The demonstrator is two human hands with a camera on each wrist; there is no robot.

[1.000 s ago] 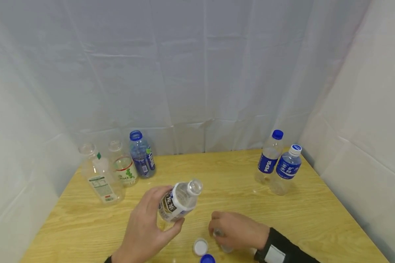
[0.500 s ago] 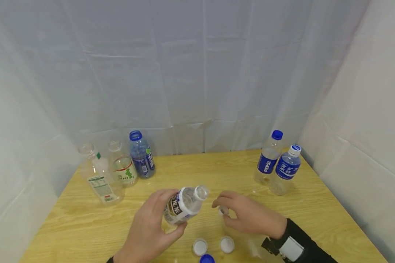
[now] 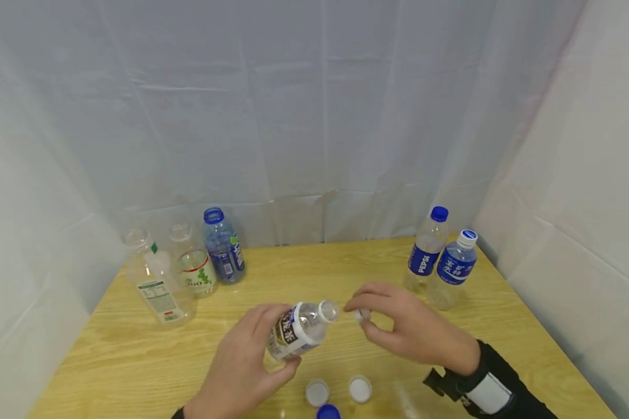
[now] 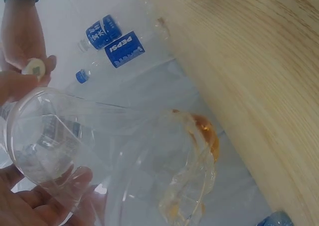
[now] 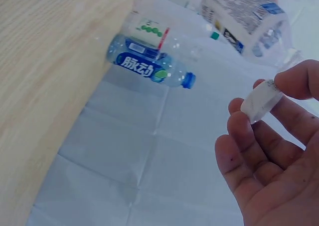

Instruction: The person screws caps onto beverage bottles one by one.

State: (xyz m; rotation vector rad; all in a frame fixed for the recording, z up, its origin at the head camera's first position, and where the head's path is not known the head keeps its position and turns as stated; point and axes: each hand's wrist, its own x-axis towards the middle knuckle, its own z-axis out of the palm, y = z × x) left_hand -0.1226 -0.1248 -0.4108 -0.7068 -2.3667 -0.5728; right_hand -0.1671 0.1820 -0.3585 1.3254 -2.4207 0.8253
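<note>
My left hand (image 3: 251, 358) grips a clear plastic bottle (image 3: 299, 331) round its labelled body. The bottle is capless and tilted, its mouth (image 3: 328, 311) pointing right. Close to that mouth, my right hand (image 3: 409, 323) pinches a white bottle cap (image 3: 362, 315) between thumb and fingers; cap and mouth are apart. From the right wrist view the cap (image 5: 261, 101) shows edge-on, with the bottle (image 5: 246, 24) beyond it. Seen by the left wrist camera, the bottle's clear base lies nearest, and the right hand holds the cap (image 4: 35, 68) past its far end.
Two white caps (image 3: 317, 393) (image 3: 360, 389) and a blue cap (image 3: 328, 412) lie on the wooden table (image 3: 136, 372) at the front. Capless bottles stand at the back left, including a blue one (image 3: 224, 250). A capped Pepsi bottle (image 3: 423, 259) and a white-capped bottle (image 3: 455, 267) stand back right.
My right hand has lifted a white cap from the table's front and carried it up beside the bottle mouth. The left hand has shifted the bottle slightly right and lowered its tilt.
</note>
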